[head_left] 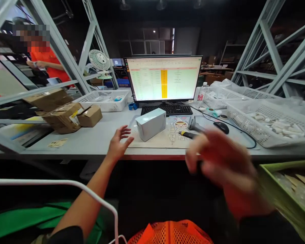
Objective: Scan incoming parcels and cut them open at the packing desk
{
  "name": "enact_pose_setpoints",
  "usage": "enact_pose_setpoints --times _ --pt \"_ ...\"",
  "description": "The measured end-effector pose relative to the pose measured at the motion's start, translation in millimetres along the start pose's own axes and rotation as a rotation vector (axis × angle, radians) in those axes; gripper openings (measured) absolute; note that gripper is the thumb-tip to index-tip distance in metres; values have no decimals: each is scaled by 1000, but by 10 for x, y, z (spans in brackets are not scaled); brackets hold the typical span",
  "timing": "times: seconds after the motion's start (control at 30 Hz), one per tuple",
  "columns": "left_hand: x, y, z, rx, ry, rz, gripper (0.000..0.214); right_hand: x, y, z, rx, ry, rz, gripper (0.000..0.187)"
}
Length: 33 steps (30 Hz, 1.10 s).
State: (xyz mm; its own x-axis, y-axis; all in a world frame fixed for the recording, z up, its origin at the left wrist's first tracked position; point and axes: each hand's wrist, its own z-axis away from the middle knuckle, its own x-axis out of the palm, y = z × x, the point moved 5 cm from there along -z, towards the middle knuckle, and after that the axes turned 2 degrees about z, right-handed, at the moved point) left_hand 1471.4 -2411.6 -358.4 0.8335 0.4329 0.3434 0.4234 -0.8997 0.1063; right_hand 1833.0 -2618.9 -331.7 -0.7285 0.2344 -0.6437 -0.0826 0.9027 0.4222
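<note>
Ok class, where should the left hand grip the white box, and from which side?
Grip the white box across its long sides, bringing the left hand from the front left. It stands free and angled, a corner toward that hand, so those parallel faces likely give the steadiest hold.

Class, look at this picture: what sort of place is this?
Probably a warehouse packing station: grey steel shelving racks stand around a desk holding cardboard parcels and a barcode scanner.
</note>
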Motion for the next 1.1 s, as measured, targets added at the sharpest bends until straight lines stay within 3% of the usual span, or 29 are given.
enact_pose_setpoints --times 0.07,0.13,0.23,0.3,0.37,0.47,0.53,0.77,1.1 --pt "311 -144 -264 -10 -31 29 125 -311 844 -429 67 153 98 47" --pt "572 -351 -403 -140 -75 52 141 -636 1848 -733 362 248 317 27" --pt "774 -576 -392 -380 -144 -31 112 -1005 3049 -971 725 213 649 16" --pt "781 -613 -331 -461 -167 -125 90 -1075 3568 -1062 847 90 788 18" --pt "753 -586 -286 -467 -180 -163 84 -1012 3925 -1114 934 -66 867 20" --pt "714 -534 -261 -449 -175 -179 80 -808 4238 -1161 996 -247 950 24" --pt "708 -513 -259 -445 -177 -180 79 -682 4333 -1192 981 -289 1021 30" --pt "704 -506 -256 -490 -212 -185 86 -424 4440 -1138 951 -267 1195 51" --pt "702 -521 -256 -466 -218 -222 92 -338 4570 -987 929 -181 1268 53"
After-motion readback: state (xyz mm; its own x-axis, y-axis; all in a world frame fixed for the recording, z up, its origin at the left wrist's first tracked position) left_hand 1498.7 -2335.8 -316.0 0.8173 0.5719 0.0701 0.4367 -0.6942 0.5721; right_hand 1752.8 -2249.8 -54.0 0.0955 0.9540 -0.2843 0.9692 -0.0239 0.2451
